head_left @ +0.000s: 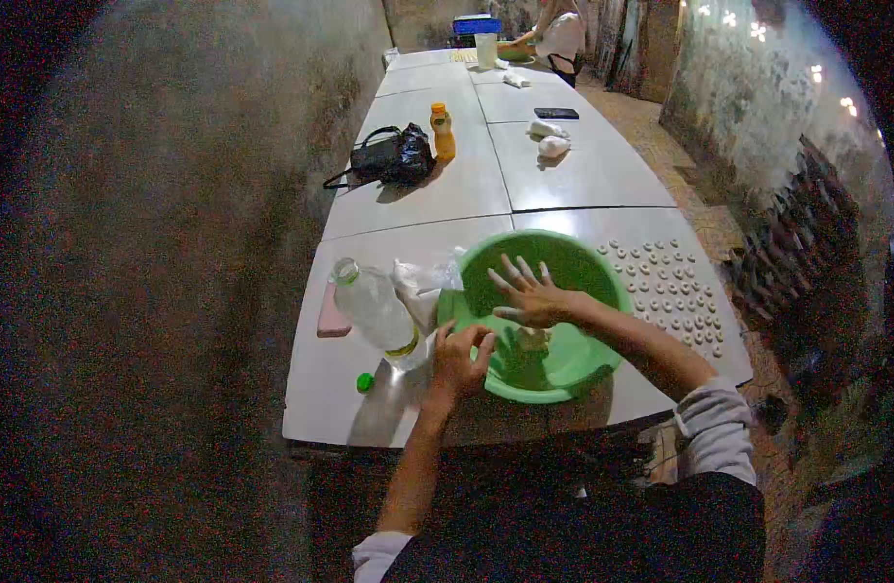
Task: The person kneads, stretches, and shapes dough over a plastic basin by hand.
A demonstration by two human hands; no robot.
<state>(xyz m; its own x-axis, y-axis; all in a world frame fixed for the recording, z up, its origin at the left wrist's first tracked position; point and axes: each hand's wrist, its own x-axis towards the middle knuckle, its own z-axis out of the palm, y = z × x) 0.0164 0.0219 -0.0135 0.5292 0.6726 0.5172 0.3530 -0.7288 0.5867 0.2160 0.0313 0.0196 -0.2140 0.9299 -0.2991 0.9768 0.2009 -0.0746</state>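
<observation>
Right hand (536,299) spread over green basin (554,394) – left hand (461,358) at rim, fingers curled, grip unclear

We seem to be in a small, makeshift food workshop, more workroom than home kitchen. We stand at a long run of white tables (583,170) set end to end between a bare, stained grey wall (204,194) and a mottled one (739,107) with bright spots of light coming through it. Many small ring-shaped pieces (661,282), pale like dough, lie in rows beside a wide green basin (554,389), which suggests making by hand in quantity. At the far end we see another person (561,37) working at a second basin (515,52), near a blue crate (476,26). The floor (685,175) looks patterned and worn.
</observation>
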